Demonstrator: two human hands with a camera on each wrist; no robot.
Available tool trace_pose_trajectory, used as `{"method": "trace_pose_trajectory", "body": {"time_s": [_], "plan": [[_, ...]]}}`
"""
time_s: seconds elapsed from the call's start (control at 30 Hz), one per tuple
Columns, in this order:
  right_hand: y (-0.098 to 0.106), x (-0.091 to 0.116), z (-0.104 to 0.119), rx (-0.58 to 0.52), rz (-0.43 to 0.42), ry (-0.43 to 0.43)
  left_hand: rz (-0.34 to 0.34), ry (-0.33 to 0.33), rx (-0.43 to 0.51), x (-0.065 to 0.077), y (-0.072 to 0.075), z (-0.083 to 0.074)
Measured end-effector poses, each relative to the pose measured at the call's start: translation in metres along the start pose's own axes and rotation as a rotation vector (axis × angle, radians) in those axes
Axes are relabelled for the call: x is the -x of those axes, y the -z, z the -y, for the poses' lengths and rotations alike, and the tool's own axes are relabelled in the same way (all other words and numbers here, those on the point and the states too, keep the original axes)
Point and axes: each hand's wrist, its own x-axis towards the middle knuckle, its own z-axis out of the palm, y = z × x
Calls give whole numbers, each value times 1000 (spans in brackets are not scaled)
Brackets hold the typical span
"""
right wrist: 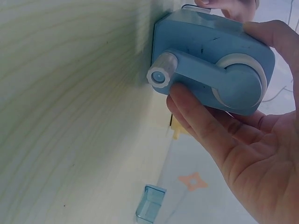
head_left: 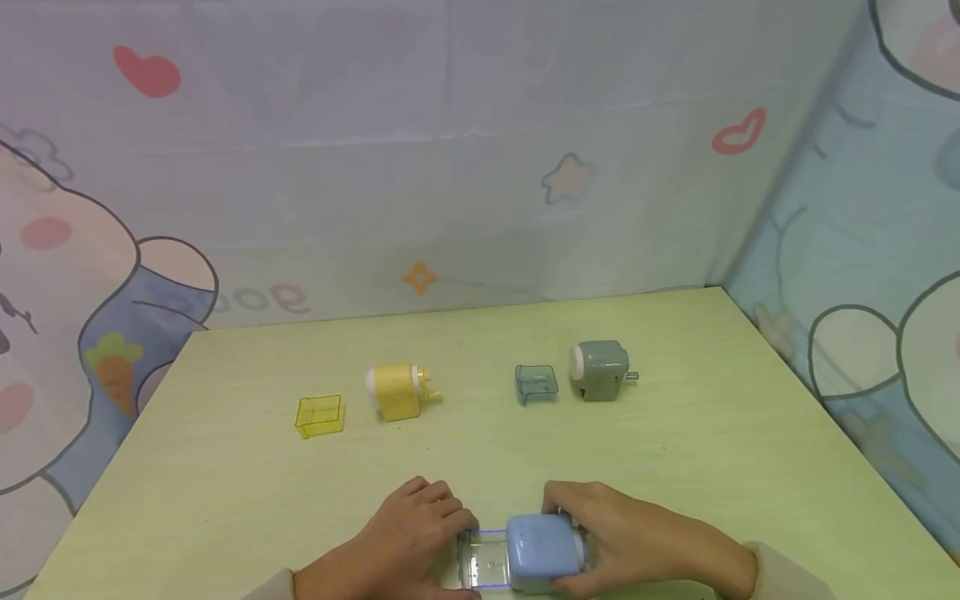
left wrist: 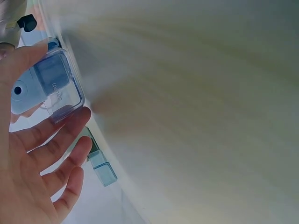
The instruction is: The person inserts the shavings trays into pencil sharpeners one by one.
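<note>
Blue crank sharpener (head_left: 542,546), bottom centre: probably light, rigid. Right hand (head_left: 626,533) grips its sides; left hand (head_left: 412,537) pinches clear drawer (head_left: 489,563) edgewise, likely brittle.

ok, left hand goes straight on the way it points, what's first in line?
Left hand meets the clear drawer it holds first, then probably the light-blue pencil sharpener; exact depth unclear.

Blue pencil sharpener (head_left: 542,546), upright, crank (right wrist: 198,68) facing right, clear drawer (head_left: 489,562) at its left
</note>
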Motion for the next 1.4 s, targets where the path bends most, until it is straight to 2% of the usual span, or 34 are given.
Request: {"method": "trace_pose_trajectory", "body": {"time_s": [0.83,1.4], "plan": [[-1,2,-3,16,-22,36,-51,-51,-36,-9,-4,-3],[-2,2,-2,1,-15,9,-60,-70,-37,-16,-6,-7]]}}
